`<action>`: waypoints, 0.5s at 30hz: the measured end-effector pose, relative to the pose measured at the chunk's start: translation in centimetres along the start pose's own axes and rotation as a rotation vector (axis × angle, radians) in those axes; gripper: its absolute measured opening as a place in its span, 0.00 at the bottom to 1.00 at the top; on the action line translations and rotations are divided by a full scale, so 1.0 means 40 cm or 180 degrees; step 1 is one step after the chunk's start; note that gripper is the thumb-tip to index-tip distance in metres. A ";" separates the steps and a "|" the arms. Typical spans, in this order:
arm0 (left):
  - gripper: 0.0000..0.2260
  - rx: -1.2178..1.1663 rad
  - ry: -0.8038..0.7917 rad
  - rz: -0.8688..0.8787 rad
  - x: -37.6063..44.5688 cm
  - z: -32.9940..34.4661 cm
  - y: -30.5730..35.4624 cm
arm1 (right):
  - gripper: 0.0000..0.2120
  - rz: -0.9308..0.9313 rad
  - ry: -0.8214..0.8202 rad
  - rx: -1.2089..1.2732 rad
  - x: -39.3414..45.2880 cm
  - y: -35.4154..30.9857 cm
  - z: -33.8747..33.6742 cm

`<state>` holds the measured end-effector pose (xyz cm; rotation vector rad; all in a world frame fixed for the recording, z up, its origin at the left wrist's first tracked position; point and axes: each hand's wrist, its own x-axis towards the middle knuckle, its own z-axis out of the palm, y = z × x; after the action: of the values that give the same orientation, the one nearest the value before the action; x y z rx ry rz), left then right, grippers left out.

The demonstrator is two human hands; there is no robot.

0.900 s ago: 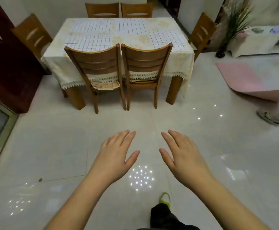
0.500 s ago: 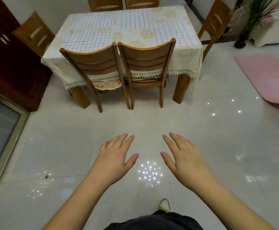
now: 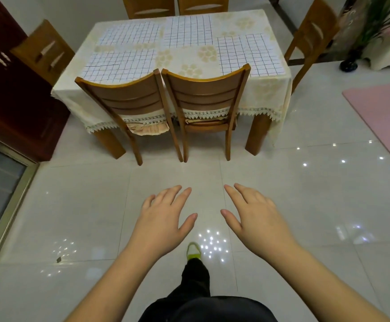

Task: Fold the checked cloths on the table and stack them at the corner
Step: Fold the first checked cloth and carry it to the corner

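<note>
Both hands, left hand and right hand, out front, fingers spread, holding nothing; well short of the checked cloths lying flat on the surface, two chairs between.

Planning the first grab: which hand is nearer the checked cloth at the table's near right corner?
Right. The right hand hangs open over the floor nearly below that checked cloth; the left hand, also open, sits further left. Both are well short of the table.
</note>
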<state>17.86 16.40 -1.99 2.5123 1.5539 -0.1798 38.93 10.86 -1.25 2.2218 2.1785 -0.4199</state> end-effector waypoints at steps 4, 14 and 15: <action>0.32 -0.0005 -0.0054 0.0115 0.122 -0.004 -0.050 | 0.29 0.0264 0.0010 -0.0061 0.119 0.006 0.000; 0.36 -0.0048 -0.0054 0.0616 0.446 -0.114 -0.155 | 0.36 0.0600 0.0145 -0.0098 0.396 0.019 -0.085; 0.36 -0.0034 -0.0011 0.0662 0.476 -0.129 -0.158 | 0.37 0.0614 0.0149 -0.0080 0.419 0.024 -0.095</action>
<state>20.74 36.91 -1.29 2.6410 1.2766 -0.1461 40.60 27.99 -0.94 2.4217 1.9524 -0.3372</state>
